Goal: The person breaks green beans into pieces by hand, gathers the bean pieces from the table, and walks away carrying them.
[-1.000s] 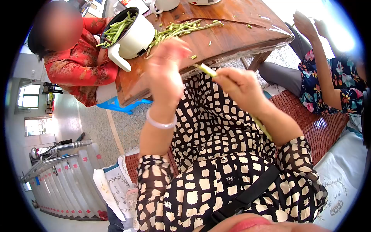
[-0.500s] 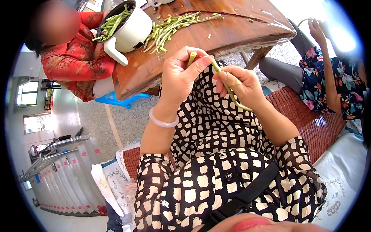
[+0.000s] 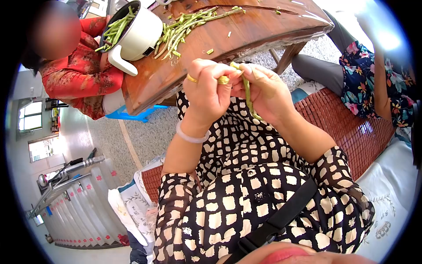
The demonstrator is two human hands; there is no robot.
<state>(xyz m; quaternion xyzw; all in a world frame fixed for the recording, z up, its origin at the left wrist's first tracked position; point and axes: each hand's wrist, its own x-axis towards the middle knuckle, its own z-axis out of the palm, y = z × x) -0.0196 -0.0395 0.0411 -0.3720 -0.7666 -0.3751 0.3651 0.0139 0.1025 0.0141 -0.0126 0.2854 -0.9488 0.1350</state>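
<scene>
My left hand (image 3: pixel 207 88), a pale bangle (image 3: pixel 192 134) at its wrist, is closed with a short bean piece (image 3: pixel 223 80) sticking out beside its thumb. A small yellow spot shows at its finger; I cannot tell whether it is a ring or bean. My right hand (image 3: pixel 267 90) pinches a long green bean (image 3: pixel 247 94), whose tail hangs down below the fingers. The upper end of this bean meets my left fingertips. Both hands are raised over my patterned lap, in front of the table edge. Long beans (image 3: pixel 180 35) lie in a heap on the table beyond.
A white pot (image 3: pixel 143 35) with cut beans stands on the wooden table (image 3: pixel 246 33), handle toward me. A person in red (image 3: pixel 79 79) sits at left; another in a floral top (image 3: pixel 362 83) at right. A blue stool (image 3: pixel 134 113) is under the table.
My hands have come together at the bean's upper end, and my right hand has turned. A bean bit now shows at the table's near edge. The view has shifted slightly.
</scene>
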